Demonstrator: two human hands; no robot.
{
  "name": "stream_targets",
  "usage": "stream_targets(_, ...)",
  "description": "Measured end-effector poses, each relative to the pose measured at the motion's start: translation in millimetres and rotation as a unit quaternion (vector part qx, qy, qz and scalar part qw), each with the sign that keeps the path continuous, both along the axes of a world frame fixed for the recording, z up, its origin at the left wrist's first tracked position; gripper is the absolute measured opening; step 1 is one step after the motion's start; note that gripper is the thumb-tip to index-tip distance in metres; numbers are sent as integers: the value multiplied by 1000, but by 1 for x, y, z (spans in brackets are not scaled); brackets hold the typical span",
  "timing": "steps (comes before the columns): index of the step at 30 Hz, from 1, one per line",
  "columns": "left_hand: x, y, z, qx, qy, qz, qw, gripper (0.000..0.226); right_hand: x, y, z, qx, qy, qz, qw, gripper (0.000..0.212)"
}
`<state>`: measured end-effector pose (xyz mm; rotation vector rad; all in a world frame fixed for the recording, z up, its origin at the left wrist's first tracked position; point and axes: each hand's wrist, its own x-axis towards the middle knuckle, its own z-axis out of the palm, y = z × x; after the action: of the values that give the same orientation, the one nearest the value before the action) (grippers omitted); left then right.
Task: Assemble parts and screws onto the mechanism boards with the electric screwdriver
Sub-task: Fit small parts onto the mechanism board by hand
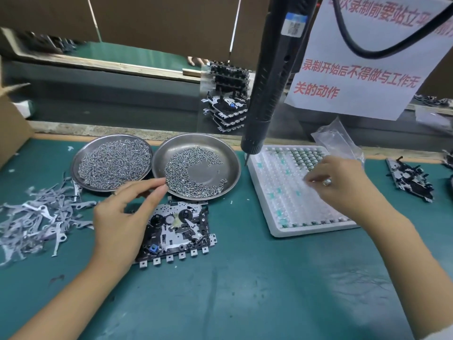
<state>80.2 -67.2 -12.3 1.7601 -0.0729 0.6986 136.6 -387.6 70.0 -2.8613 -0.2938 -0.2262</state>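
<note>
Early stage: grey metal mechanism board [175, 233] at green mat's centre, unscrewed. Left hand [122, 217] pinching at steel screw dish [235, 168]; right hand [343, 185] picking from white tray [277, 212]. Black electric screwdriver [267, 89] hanging untouched.

1. Even, fairly bright overhead light falls on the green bench [220, 303]; shadows under the hands are soft and faint.
2. The two steel dishes [196, 143] carry dull sheen and no harsh glare.
3. Wide-angle distortion bends the bench's far edge and stretches the corners.
4. The right hand [338, 182] is slightly motion-blurred; the background looks dim and soft.
</note>
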Motion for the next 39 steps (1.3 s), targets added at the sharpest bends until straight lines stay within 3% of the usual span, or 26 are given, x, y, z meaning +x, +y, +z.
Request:
stream_targets(2,0,-1,1,-7,12,-9,1000,17,-20,34,4,166,64,50,983,18)
stream_targets(5,-1,-2,3,-2,25,-22,999,19,-40,89,-6,382,177,113,900,31)
stream_targets(10,-1,-2,5,19,25,-35,999,20,-36,150,-35,501,190,107,837,23)
stream_targets(17,-1,0,5,29,35,-78,996,20,-36,156,-54,625,188,79,753,25)
stream_targets(31,-2,-3,6,-1,68,-110,992,16,-37,159,-62,622,172,74,760,18)
stream_targets(39,-3,-4,7,6,72,-113,991,16,-37,159,-64,637,176,85,746,17)
